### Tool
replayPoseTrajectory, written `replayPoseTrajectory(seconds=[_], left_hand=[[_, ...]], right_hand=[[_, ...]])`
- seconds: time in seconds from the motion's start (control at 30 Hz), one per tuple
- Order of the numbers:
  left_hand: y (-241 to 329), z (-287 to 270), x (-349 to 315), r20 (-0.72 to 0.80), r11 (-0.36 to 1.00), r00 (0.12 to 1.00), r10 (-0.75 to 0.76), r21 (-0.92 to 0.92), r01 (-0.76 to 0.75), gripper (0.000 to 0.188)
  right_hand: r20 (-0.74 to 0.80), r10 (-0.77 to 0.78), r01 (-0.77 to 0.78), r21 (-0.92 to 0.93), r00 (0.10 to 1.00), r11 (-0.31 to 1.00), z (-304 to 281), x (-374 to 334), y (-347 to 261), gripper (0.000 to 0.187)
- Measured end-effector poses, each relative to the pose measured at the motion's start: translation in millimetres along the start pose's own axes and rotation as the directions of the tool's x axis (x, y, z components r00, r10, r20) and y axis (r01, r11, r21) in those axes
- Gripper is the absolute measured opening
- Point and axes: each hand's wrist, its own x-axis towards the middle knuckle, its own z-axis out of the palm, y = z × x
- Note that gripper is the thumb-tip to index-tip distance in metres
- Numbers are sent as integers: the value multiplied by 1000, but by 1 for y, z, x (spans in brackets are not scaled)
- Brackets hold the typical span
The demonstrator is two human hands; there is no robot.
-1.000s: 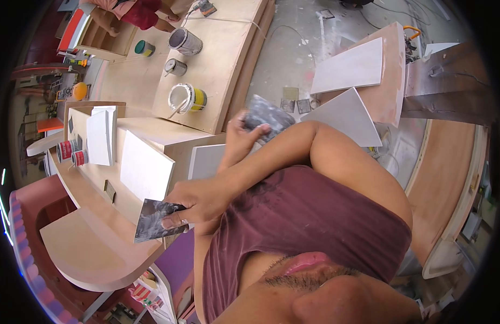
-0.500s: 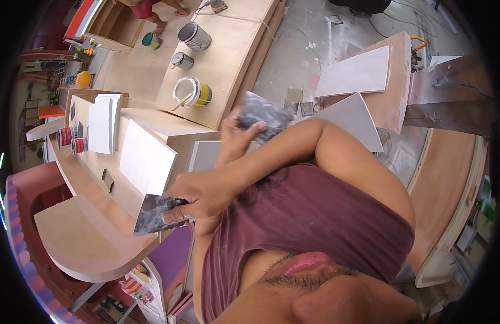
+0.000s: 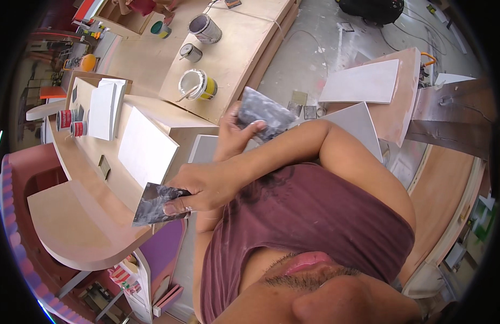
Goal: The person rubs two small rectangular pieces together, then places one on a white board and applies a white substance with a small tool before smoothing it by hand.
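Near the white panel (image 3: 148, 146), the right hand (image 3: 200, 186) pinched a dusty dark sheet (image 3: 151, 204) between closed fingers (image 3: 178, 206); farther forward, the left hand (image 3: 234, 133) gripped a second sheet (image 3: 267, 110). Both looked light, bendable and powder-slick, best held by an edge.

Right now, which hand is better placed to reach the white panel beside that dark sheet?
Probably the right hand: stretched across to the left, it appears nearer the white panel, though gripping the dark sheet. The left hand looks farther off, holding a grey sheet.
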Motion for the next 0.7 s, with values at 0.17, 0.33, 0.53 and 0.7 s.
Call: replayPoseTrajectory(seconds=[0.17,0.33,0.53,0.7], left_hand=[[-6,3,-6,-27,994,994,102,33,-101,30],[4,15,-3,-130,989,988,-83,111,97,36],[-4,-7,5,-93,996,996,-15,-89,6,34],[-19,1,14,-176,983,977,-119,117,141,43]], right_hand=[[7,-70,70,40,998,997,9,2,10,36],[109,-12,16,-29,994,999,-3,5,2,35],[85,-70,62,94,994,994,-6,7,10,36],[160,-14,15,-1,987,1000,-28,12,1,38]])
